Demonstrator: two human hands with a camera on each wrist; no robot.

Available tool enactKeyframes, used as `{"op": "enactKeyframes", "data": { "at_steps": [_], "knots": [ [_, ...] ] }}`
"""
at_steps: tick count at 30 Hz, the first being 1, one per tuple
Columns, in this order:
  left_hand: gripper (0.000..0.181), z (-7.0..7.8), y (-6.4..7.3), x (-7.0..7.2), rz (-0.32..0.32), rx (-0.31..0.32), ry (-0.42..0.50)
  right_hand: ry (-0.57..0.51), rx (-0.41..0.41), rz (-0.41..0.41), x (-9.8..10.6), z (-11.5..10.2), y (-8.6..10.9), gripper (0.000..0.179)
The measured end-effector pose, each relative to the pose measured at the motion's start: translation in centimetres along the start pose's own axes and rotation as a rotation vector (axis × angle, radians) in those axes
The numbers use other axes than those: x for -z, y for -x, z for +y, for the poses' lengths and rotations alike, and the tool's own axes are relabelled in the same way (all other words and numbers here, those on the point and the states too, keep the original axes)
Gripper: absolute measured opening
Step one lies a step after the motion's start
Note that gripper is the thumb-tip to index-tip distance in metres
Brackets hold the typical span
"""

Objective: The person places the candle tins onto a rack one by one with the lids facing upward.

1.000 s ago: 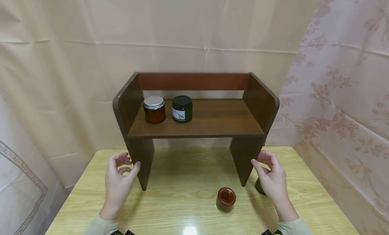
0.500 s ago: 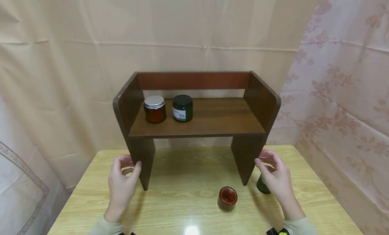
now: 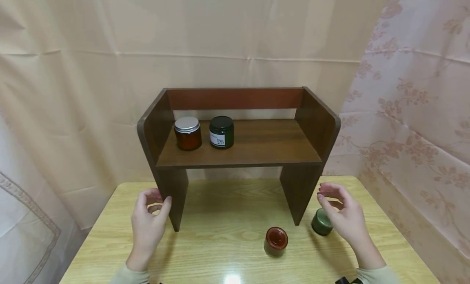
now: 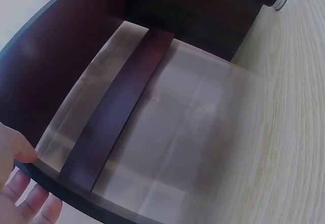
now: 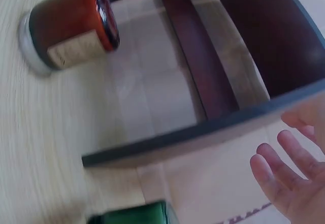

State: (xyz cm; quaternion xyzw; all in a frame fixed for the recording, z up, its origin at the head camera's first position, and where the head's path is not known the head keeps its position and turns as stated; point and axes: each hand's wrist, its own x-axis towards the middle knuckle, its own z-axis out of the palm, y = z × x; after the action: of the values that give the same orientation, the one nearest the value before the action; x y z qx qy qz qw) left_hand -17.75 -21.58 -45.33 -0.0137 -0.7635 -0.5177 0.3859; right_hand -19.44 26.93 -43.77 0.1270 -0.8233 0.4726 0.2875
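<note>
A dark brown wooden shelf [image 3: 238, 155] stands upright on the table. My left hand [image 3: 149, 222] holds the front edge of its left side panel [image 3: 170, 194], thumb on the inner face and fingers outside, as the left wrist view shows. To the right of the opposite side panel [image 3: 302, 190], my right hand [image 3: 345, 214] is apart from the wood, its fingers loosely bent round nothing. The nearest thing to it is a green jar [image 3: 322, 222] on the table, just left of the palm. A reddish-brown jar [image 3: 276, 241] rests in front of the shelf.
On the shelf board [image 3: 271, 141] sit an amber jar [image 3: 188, 135] with a silver lid, at the left, and a dark green jar [image 3: 222, 133] with a white label beside it. Beige cloth [image 3: 235, 35] hangs behind the light wooden table [image 3: 205, 259].
My right hand has come off the right panel and moved right, uncovering more of the green jar. My left hand has shifted slightly right, its fingers closing on the left panel.
</note>
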Motion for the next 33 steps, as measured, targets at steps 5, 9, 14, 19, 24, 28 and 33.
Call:
{"op": "enactKeyframes", "data": {
  "at_steps": [5, 9, 14, 19, 24, 28, 33],
  "knots": [
    [0.031, 0.2, 0.0, 0.0, -0.005, 0.005, 0.001, 0.030, 0.022, -0.031, 1.2, 1.0, 0.4, 0.033],
    [0.031, 0.3, 0.0, 0.1, -0.005, 0.014, 0.002, 0.067, 0.051, -0.045, 1.7, 2.0, 0.8, 0.038],
    [0.031, 0.3, 0.0, 0.1, -0.005, 0.018, 0.004, 0.110, 0.036, -0.078, 2.2, 3.2, 1.4, 0.043],
    [0.031, 0.2, 0.1, 0.1, -0.004, 0.014, -0.004, 0.180, -0.017, -0.185, 2.6, 4.5, 1.9, 0.053],
    [0.030, 0.1, 0.2, 0.2, -0.003, 0.010, -0.006, 0.226, -0.061, -0.262, 2.7, 5.3, 2.3, 0.065],
    [0.029, 0.2, 0.1, 0.1, -0.008, 0.005, -0.016, 0.228, -0.080, -0.282, 2.8, 5.9, 2.4, 0.070],
    [0.029, 0.2, 0.0, 0.1, -0.004, 0.002, -0.027, 0.231, -0.089, -0.306, 2.7, 6.6, 2.6, 0.073]
  ]
}}
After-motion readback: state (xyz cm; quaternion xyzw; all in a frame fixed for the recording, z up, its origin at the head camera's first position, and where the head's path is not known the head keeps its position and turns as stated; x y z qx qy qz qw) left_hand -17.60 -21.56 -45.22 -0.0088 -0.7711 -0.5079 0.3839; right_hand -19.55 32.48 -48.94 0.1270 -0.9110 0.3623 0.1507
